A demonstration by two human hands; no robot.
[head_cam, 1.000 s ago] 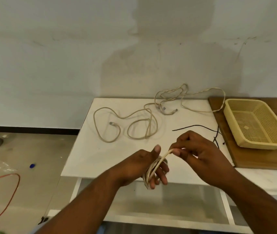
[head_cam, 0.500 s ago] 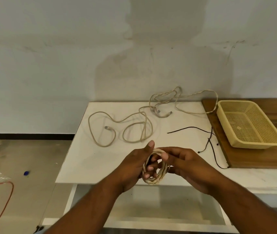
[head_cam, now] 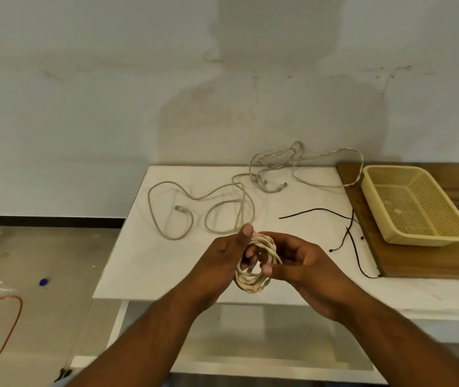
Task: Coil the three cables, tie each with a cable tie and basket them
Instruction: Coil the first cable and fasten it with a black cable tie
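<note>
Coil (head_cam: 252, 284) | left hand (head_cam: 220, 261), right hand (head_cam: 303, 263) gripping | near table (head_cam: 144, 263) front edge

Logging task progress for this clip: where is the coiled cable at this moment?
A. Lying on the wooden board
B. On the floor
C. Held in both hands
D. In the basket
C: the left hand and the right hand both hold the coil above the table's near edge, and the basket has no cable in it.
</note>
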